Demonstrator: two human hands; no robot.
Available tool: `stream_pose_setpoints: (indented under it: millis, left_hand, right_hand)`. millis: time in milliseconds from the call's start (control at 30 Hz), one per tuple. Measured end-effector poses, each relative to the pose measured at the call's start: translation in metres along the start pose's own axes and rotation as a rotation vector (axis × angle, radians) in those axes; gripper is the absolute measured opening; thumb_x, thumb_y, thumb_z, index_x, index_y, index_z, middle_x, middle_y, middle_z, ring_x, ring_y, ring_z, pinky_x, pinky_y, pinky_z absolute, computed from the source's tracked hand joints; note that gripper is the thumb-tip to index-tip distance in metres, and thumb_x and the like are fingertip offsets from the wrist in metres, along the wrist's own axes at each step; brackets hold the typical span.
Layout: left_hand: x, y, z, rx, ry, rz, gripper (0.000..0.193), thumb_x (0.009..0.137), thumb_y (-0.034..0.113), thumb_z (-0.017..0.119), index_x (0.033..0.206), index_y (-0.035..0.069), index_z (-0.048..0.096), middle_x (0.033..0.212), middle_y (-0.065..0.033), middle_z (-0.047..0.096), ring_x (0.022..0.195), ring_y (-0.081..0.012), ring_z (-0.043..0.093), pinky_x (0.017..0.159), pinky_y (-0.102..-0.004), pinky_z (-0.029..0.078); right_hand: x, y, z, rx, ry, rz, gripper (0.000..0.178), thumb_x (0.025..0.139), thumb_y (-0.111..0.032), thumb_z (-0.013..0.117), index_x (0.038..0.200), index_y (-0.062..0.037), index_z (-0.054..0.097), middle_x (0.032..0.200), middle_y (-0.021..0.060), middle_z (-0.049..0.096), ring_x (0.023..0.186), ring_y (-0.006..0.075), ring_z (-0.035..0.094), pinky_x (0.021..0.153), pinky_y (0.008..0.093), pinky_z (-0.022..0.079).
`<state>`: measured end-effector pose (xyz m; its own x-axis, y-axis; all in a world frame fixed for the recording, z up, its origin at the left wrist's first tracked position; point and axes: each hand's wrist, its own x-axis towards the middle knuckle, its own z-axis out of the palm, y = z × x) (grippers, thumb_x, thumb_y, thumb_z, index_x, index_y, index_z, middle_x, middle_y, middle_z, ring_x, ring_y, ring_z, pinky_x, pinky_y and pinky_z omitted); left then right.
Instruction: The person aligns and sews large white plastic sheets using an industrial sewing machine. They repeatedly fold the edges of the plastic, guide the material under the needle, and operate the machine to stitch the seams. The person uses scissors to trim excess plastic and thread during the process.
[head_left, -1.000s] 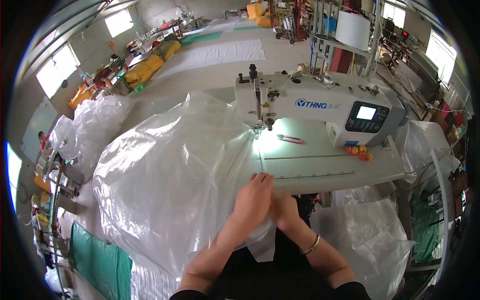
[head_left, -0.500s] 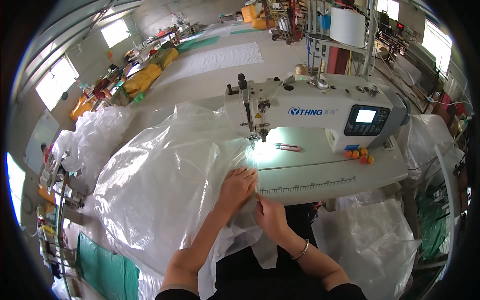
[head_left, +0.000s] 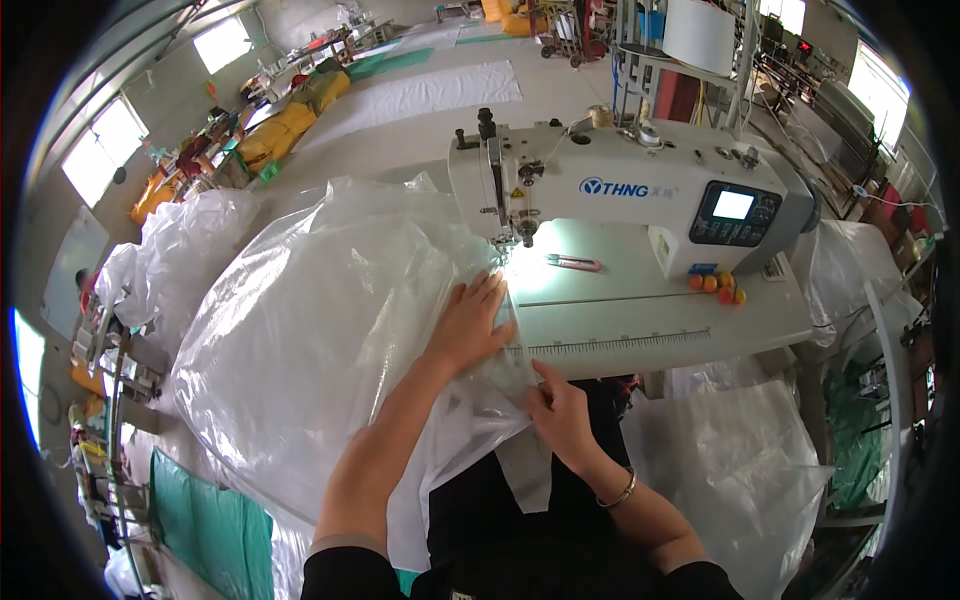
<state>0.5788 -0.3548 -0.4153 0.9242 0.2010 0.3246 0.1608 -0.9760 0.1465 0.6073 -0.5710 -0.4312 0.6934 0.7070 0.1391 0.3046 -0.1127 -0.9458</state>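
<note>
A large clear plastic sheet point(head_left: 290, 320) lies bunched over the left of the sewing machine point(head_left: 600, 190), its right edge running under the lit needle area. My left hand point(head_left: 472, 320) rests flat on the sheet just in front of the presser foot, fingers stretched forward and thumb apart. Nearer to me, my right hand point(head_left: 560, 415) pinches the sheet's edge at the front of the machine table point(head_left: 660, 320), fingers curled. The sheet's lower part hangs over my lap. Beside the needle lies a small pink-handled cutter point(head_left: 574, 263).
Several small orange fruits point(head_left: 718, 288) sit under the machine's control panel point(head_left: 735, 212). A ruler scale point(head_left: 630, 341) runs along the table's front. More clear plastic point(head_left: 725, 480) hangs at the right, with another crumpled heap point(head_left: 190, 250) at left. A white thread cone point(head_left: 698, 38) stands behind.
My left hand has slid forward along the sheet toward the needle, its thumb spreading. My right hand has shifted slightly right with the edge. The view has tilted a little.
</note>
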Motion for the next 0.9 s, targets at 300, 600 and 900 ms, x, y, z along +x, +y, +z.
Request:
stream_pose_setpoints:
  millis: [300, 600, 900]
  left_hand:
    - [-0.066, 0.064, -0.025, -0.034, -0.139, 0.044, 0.073, 0.08, 0.04, 0.067, 0.137, 0.001, 0.043, 0.146, -0.0144, 0.04, 0.139, -0.0293, 0.032, 0.109, -0.05, 0.027]
    - [-0.065, 0.055, -0.02, -0.472, -0.081, -0.014, 0.041, 0.078, 0.017, 0.071, 0.115, 0.004, 0.06, 0.124, -0.0133, 0.058, 0.121, -0.0333, 0.05, 0.102, -0.0471, 0.038]
    - [-0.04, 0.063, -0.009, -0.214, 0.116, 0.003, 0.03, 0.081, 0.0, 0.062, 0.111, 0.004, 0.061, 0.117, -0.0112, 0.061, 0.114, -0.0319, 0.055, 0.099, -0.0439, 0.04]
  right_hand:
    - [0.036, -0.024, -0.024, -0.621, 0.024, -0.306, 0.026, 0.083, -0.011, 0.064, 0.106, -0.0005, 0.065, 0.08, 0.021, 0.065, 0.072, 0.0355, 0.066, 0.063, 0.0409, 0.052]
    - [0.087, -0.011, 0.003, -0.818, 0.01, -0.286, 0.014, 0.078, -0.012, 0.062, 0.083, 0.001, 0.063, 0.08, 0.0183, 0.062, 0.068, 0.0359, 0.065, 0.061, 0.0437, 0.052]
    - [0.035, -0.013, -0.002, -0.877, 0.023, -0.314, 0.014, 0.077, -0.006, 0.062, 0.09, -0.0013, 0.06, 0.089, 0.0122, 0.057, 0.079, 0.0296, 0.063, 0.068, 0.0383, 0.052]
